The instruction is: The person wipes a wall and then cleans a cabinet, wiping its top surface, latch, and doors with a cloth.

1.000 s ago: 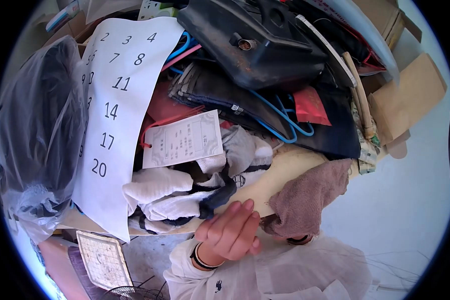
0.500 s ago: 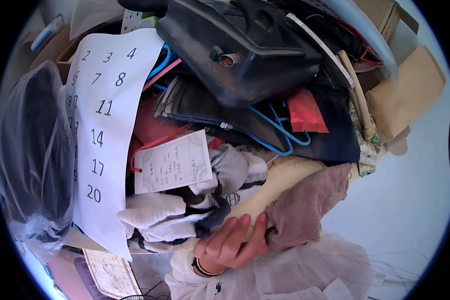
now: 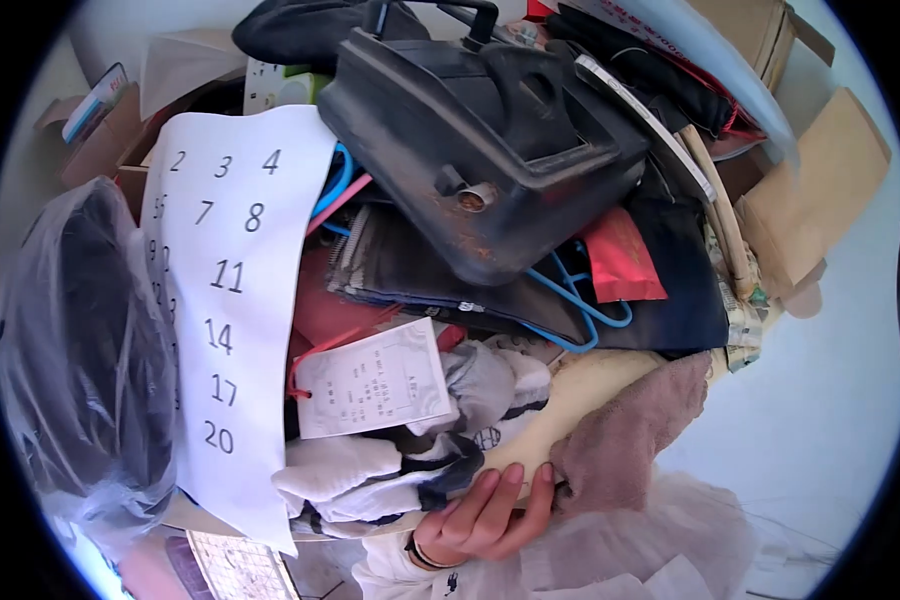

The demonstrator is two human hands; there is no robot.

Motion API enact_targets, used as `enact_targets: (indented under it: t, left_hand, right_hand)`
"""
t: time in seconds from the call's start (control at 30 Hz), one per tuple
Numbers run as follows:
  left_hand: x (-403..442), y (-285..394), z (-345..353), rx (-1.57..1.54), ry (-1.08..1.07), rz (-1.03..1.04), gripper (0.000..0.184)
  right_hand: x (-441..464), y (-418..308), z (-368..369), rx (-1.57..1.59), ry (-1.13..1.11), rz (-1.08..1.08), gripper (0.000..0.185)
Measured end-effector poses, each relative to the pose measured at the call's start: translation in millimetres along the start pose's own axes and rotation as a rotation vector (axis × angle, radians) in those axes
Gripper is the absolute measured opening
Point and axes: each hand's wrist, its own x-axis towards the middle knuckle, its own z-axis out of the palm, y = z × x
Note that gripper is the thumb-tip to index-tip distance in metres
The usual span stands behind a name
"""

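Note:
My left hand [image 3: 490,515], with a dark band at the wrist, rests at the near edge of the cream tabletop [image 3: 595,385]. Its fingers are slightly bent and lie on the surface, with nothing visible in them. The rightmost fingertip is close beside a brown cloth [image 3: 635,435]; I cannot tell whether they touch. Just left of the fingers lies a bunch of white, grey and dark fabric [image 3: 360,475]. Behind it a printed paper tag [image 3: 375,380] on a red cord leans on the pile. My right hand is out of view.
A long sheet with printed numbers [image 3: 235,320] hangs at left, beside a dark item in clear plastic [image 3: 90,350]. A dusty black plastic case [image 3: 480,150] sits atop dark folded fabric [image 3: 440,270], blue hangers [image 3: 590,300] and a red packet [image 3: 620,258]. Brown cardboard [image 3: 810,190] stands at right.
The view has tilted up, so everything appears lower and slightly to the right, and more of the black case's top shows. My left hand keeps its pose at the table edge.

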Motion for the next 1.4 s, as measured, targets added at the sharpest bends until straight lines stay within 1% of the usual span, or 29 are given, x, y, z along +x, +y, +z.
enact_targets:
  t: [0.13,0.27,0.33,0.37,0.4,0.47,0.5,0.53,0.6,0.63,0.7,0.73,0.8,0.83,0.9,0.93,1.0,1.03,1.1,1.13,1.2,1.23,1.27,1.3,1.33,1.37,1.4]
  left_hand:
    - [3,0,-5,-0.022,-0.039,-0.014,0.020]
    - [4,-1,-7,-0.031,-0.084,0.013,0.025]
    - [5,-1,-6,-0.153,-0.048,0.014,0.021]
    - [7,0,-5,-0.268,0.016,-0.018,0.020]
    - [3,0,-3,-0.255,0.022,-0.025,0.020]
    - [-5,-4,-1,-0.520,0.145,-0.019,0.022]
    - [-3,-8,-8,-0.590,0.095,-0.008,0.026]
    - [-3,-12,-12,-0.558,0.100,-0.018,0.026]
    - [-4,-17,-18,-0.742,0.153,0.060,0.021]
    - [-6,-18,-22,-0.704,0.159,0.040,0.021]
    - [-13,-21,-31,-0.863,0.138,0.029,0.019]
    - [-17,-25,-36,-0.838,0.143,0.011,0.019]
    - [-25,-36,-45,-0.785,-0.001,-0.034,0.021]
    - [-29,-42,-49,-0.765,0.010,-0.049,0.021]
    - [-37,-52,-55,-0.719,-0.074,-0.206,0.021]
    - [-41,-57,-60,-0.700,-0.063,-0.222,0.021]
    - [-50,-67,-71,-0.696,-0.094,-0.335,0.020]
    - [-57,-71,-78,-0.682,-0.087,-0.343,0.020]
    - [-69,-77,-89,-0.675,-0.214,-0.469,0.019]
    - [-78,-78,-89,-0.659,-0.205,-0.470,0.019]
    - [-100,-81,-88,-0.668,-0.151,-0.760,0.023]
    - [-105,-86,-97,-0.720,-0.195,-0.865,0.029]
    - [-110,-89,-101,-0.699,-0.194,-0.867,0.029]
    - [-117,-90,-104,-0.638,-0.110,-0.949,0.027]
    - [-122,-91,-108,-0.575,-0.025,-1.026,0.025]
    - [-125,-93,-114,-0.567,-0.038,-1.075,0.028]
    - [-128,-94,-116,-0.551,-0.043,-1.073,0.028]
  right_hand:
    - [2,-2,-3,-0.026,0.124,-0.001,0.029]
    - [3,-11,-3,-0.034,0.245,0.003,0.029]
    - [1,-15,-4,-0.030,0.315,0.007,0.028]
    - [0,-19,-5,-0.024,0.350,0.008,0.028]
    - [-2,-23,-5,-0.017,0.383,0.010,0.028]
    - [-6,-33,-7,0.005,0.449,0.017,0.028]
    - [-6,-38,-6,0.024,0.483,0.018,0.028]
    - [-8,-41,-3,0.046,0.504,0.013,0.028]
    - [-10,-45,8,0.094,0.493,-0.029,0.028]
    - [-19,-38,23,0.089,0.447,-0.089,0.028]
    - [-47,-21,62,0.071,0.356,-0.202,0.029]
    - [-63,-9,80,0.057,0.315,-0.256,0.029]
    - [-75,-3,100,0.019,0.240,-0.365,0.030]
    - [-62,-22,89,0.031,0.229,-0.386,0.030]
    - [-14,-88,50,0.195,-0.006,-0.211,0.033]
    - [-5,-99,50,0.204,-0.020,-0.231,0.033]
    - [5,-117,54,0.010,0.176,-0.368,0.036]
    - [7,-124,66,0.082,0.224,-0.388,0.036]
    - [6,-126,86,0.086,0.202,-0.416,0.035]
    - [8,-132,92,0.083,0.187,-0.431,0.035]
    - [15,-149,103,0.056,0.165,-0.494,0.036]
    - [19,-159,116,0.114,0.165,-0.526,0.036]
    - [20,-165,128,0.173,0.162,-0.553,0.037]
    - [18,-170,140,0.234,0.122,-0.557,0.043]
    - [18,-173,146,0.251,0.121,-0.555,0.043]
    - [21,-177,151,0.285,0.059,-0.603,0.046]
    - [26,-182,154,0.316,0.003,-0.651,0.050]
